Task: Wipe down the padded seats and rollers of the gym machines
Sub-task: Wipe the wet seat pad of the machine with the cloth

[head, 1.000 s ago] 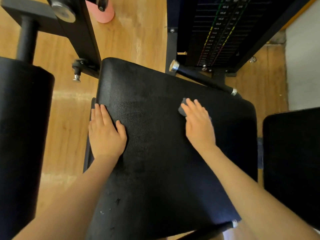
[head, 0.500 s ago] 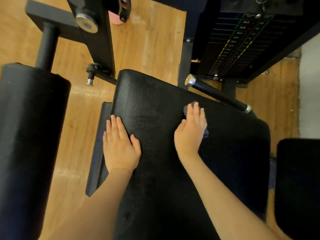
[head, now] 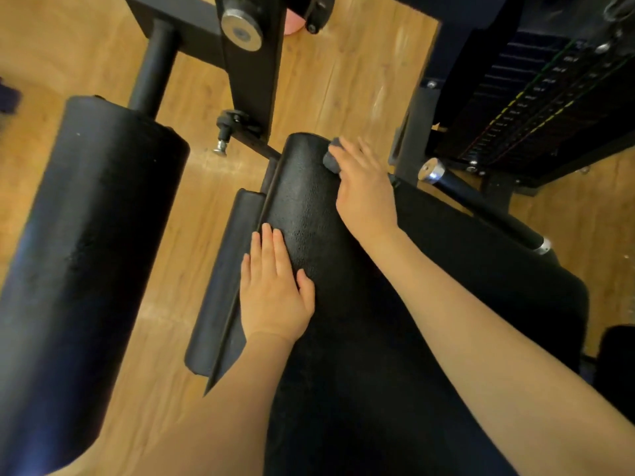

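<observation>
Two padded surfaces fill the view: a large black foam roller (head: pixel 86 255) on the left, standing on a post over the wooden floor (head: pixel 343 80), and the black padded seat (head: pixel 395 321), centre to near right, long axis running from near right up to far left. The weight stack (head: pixel 536 97) sits far right, with a chrome-capped handle bar (head: pixel 481 204) just beside the seat's right edge. A narrow side pad (head: pixel 220 286) lies along the seat's left edge.

The left hand (head: pixel 275 290) rests flat, fingers together and extended, on the seat's left edge, bracing. The right hand (head: pixel 364 187) sits at the seat's far end, fingers curled over a small grey cloth (head: pixel 332 158) pressed on the far corner; only a wad of it shows past the fingertips.

Key relation: most of the seat's unwiped length likely lies nearward of the right hand, along that long axis, so the stroke probably pulls back toward the body. The roller is well left, nearer the left hand, which carries no cloth. Seat looks partway done; roller untouched, as a guess.
</observation>
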`<state>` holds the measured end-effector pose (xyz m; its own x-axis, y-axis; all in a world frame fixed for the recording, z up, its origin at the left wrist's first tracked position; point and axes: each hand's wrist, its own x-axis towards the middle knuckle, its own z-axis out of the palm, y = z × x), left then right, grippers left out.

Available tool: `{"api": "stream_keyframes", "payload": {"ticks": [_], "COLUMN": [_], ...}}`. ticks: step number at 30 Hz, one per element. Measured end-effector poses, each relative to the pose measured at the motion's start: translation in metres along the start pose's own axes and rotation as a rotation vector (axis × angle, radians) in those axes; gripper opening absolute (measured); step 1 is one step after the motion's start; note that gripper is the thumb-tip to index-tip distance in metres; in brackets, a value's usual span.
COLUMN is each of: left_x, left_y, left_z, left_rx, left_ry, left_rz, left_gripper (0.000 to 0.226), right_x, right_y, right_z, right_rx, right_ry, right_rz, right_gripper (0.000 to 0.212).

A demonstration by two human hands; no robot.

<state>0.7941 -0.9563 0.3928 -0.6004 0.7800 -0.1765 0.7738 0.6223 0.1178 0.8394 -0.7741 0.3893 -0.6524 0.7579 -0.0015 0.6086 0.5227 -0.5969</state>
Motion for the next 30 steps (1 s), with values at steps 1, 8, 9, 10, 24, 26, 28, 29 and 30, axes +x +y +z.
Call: {"api": "stream_keyframes", "payload": {"ticks": [1, 8, 9, 10, 24, 26, 28, 29, 30], "left_x": [0.0, 0.001, 0.001, 0.001, 0.002, 0.001, 0.002, 0.002, 0.002], "left_y": [0.0, 0.001, 0.001, 0.001, 0.001, 0.001, 0.0, 0.0, 0.0], "left_z": [0.0, -0.001, -0.001, -0.001, -0.001, -0.001, -0.001, 0.0, 0.0], "left_rx": [0.006, 0.017, 0.015, 0.013, 0.02, 0.012, 0.003, 0.0, -0.002], "left_ry": [0.001, -0.005, -0.002, -0.001, 0.009, 0.013, 0.02, 0.02, 0.018], "left_rz": [-0.003, -0.003, 0.0, 0.001, 0.009, 0.01, 0.015, 0.015, 0.013], "left_gripper": [0.068, 0.066, 0.066, 0.066, 0.065, 0.065, 0.064, 0.065, 0.065], "right_x": [0.001, -0.057, -0.044, -0.028, -0.028, -0.022, -0.009, -0.001, 0.008], "right_y": [-0.003, 0.005, 0.009, 0.007, -0.001, 0.01, 0.01, 0.006, 0.0], "right_z": [0.001, 0.0, -0.002, -0.002, 0.005, 0.0, 0.001, 0.002, 0.004], "right_rx": [-0.005, -0.228, -0.247, -0.255, -0.131, -0.104, -0.05, -0.018, 0.022], "right_ry": [0.002, -0.302, -0.304, -0.297, -0.213, -0.196, -0.132, -0.091, -0.047], "right_rz": [0.005, -0.63, -0.656, -0.634, -0.531, -0.514, -0.428, -0.345, -0.244], "right_gripper": [0.047, 0.048, 0.048, 0.047, 0.045, 0.044, 0.042, 0.041, 0.041]}}
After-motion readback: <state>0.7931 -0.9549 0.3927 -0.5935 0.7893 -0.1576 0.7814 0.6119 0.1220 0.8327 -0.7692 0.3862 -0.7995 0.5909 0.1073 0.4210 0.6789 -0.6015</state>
